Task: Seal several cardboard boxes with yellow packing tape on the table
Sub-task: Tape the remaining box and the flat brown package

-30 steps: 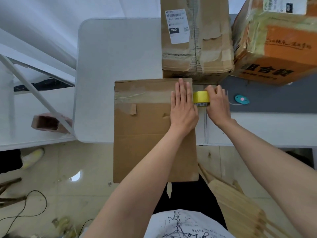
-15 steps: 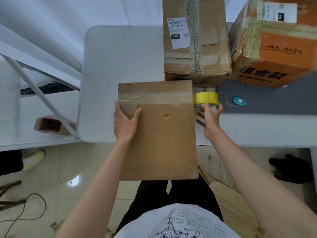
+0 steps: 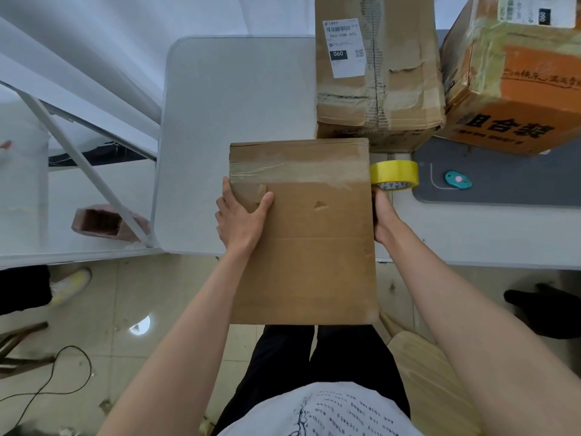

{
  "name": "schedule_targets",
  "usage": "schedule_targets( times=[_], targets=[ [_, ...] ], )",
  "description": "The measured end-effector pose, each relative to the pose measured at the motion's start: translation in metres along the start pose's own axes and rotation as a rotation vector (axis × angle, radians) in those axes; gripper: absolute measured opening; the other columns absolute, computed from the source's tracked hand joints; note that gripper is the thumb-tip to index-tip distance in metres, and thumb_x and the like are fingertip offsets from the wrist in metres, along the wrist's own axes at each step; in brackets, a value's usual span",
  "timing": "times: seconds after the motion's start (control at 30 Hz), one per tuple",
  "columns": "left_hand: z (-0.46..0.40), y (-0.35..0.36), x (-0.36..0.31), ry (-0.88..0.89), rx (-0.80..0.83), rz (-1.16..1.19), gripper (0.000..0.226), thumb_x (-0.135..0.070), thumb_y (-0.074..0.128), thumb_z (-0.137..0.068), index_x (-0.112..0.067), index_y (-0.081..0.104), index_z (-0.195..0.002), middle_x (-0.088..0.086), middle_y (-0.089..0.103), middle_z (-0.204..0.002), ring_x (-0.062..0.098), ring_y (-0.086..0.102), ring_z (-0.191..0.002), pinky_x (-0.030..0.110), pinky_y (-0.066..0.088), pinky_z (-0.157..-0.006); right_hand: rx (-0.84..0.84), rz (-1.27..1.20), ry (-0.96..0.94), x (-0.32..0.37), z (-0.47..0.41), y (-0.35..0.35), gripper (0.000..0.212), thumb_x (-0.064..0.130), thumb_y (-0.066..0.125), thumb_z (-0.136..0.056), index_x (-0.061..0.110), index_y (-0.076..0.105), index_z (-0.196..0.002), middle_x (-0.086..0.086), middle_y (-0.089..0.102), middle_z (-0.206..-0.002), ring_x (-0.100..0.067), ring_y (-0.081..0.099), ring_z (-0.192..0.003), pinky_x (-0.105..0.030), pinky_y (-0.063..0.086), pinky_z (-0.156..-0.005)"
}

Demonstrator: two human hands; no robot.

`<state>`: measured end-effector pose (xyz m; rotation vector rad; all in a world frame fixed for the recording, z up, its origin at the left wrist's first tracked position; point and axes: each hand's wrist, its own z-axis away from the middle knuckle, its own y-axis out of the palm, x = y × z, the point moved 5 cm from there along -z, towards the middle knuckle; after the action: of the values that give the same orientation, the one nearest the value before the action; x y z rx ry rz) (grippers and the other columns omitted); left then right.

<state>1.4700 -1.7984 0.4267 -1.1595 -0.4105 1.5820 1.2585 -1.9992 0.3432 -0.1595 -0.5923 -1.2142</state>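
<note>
A plain brown cardboard box (image 3: pixel 314 247) stands in front of me, half over the edge of the white table (image 3: pixel 232 121), with old clear tape across its far end. My left hand (image 3: pixel 242 218) grips its left edge, thumb on top. My right hand (image 3: pixel 382 215) holds the box's right side, its fingers hidden behind the box. A roll of yellow packing tape (image 3: pixel 394 174) stands on the table just beyond my right hand, against the box's right far corner.
A tall taped box with a shipping label (image 3: pixel 374 70) stands right behind the held box. An orange printed box (image 3: pixel 515 89) sits at the back right. A small teal cutter (image 3: pixel 458 180) lies on a dark grey mat (image 3: pixel 503 171). A wooden chair (image 3: pixel 430 372) is at my right.
My left hand left the box top and took hold of its left edge. My right hand let go of the tape roll and moved to the box's right side. The roll stays on the table.
</note>
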Motion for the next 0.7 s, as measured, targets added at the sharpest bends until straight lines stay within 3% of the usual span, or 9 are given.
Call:
schedule_targets(
  times=[0.17, 0.27, 0.4, 0.5, 0.6, 0.7],
  targets=[
    [0.000, -0.003, 0.001, -0.017, 0.018, 0.029, 0.109, -0.078, 0.061, -0.079, -0.036, 0.001, -0.160, 0.004, 0.028, -0.158, 0.033, 0.030, -0.145, 0.056, 0.030, -0.113, -0.040, 0.048, -0.010, -0.001, -0.005, -0.002, 0.024, 0.032, 0.056, -0.097, 0.015, 0.073, -0.101, -0.008, 0.073, -0.091, -0.025, 0.069, -0.077, -0.037, 0.057, -0.072],
    [-0.003, -0.006, 0.004, -0.031, 0.025, 0.036, 0.114, -0.082, 0.062, -0.074, -0.038, 0.000, -0.159, 0.002, 0.026, -0.159, 0.032, 0.029, -0.146, 0.057, 0.028, -0.114, -0.042, 0.053, -0.003, 0.001, -0.004, -0.002, 0.026, 0.031, 0.062, -0.088, 0.017, 0.070, -0.108, -0.007, 0.068, -0.094, -0.025, 0.061, -0.080, -0.036, 0.050, -0.072],
    [-0.005, -0.014, 0.006, -0.013, 0.051, 0.037, 0.121, -0.085, 0.064, -0.069, -0.038, 0.000, -0.160, 0.002, 0.022, -0.163, 0.034, 0.028, -0.148, 0.058, 0.026, -0.115, -0.049, 0.054, 0.001, 0.003, 0.005, -0.002, 0.016, 0.022, 0.050, -0.094, 0.018, 0.065, -0.098, 0.003, 0.066, -0.074, -0.017, 0.056, -0.069, -0.031, 0.044, -0.071],
    [-0.003, -0.016, 0.007, 0.012, 0.076, 0.009, 0.126, -0.085, 0.066, -0.068, -0.036, -0.005, -0.160, 0.005, 0.015, -0.164, 0.034, 0.021, -0.150, 0.057, 0.020, -0.120, -0.071, -0.017, -0.019, 0.001, 0.018, -0.004, 0.018, 0.020, 0.044, -0.095, 0.016, 0.061, -0.100, 0.001, 0.067, -0.082, -0.017, 0.057, -0.068, -0.030, 0.042, -0.071],
    [0.013, -0.020, -0.015, 0.275, -0.043, -0.134, 0.109, -0.073, 0.061, -0.083, -0.032, -0.003, -0.162, 0.006, -0.001, -0.168, 0.032, -0.002, -0.155, 0.055, 0.002, -0.125, -0.100, -0.089, -0.047, -0.002, 0.038, -0.009, 0.027, 0.015, 0.038, -0.098, 0.021, 0.057, -0.080, 0.004, 0.059, -0.072, -0.013, 0.049, -0.059, -0.026, 0.035, -0.057],
    [0.056, -0.004, -0.072, 0.621, -0.001, -0.187, 0.089, -0.065, 0.055, -0.092, -0.036, 0.006, -0.162, 0.000, -0.003, -0.169, 0.030, -0.001, -0.155, 0.059, 0.015, -0.124, -0.142, -0.108, -0.095, 0.002, 0.058, -0.015, 0.027, 0.013, 0.037, -0.093, 0.020, 0.057, -0.077, 0.006, 0.054, -0.067, -0.014, 0.040, -0.058, -0.026, 0.028, -0.052]
  ],
)
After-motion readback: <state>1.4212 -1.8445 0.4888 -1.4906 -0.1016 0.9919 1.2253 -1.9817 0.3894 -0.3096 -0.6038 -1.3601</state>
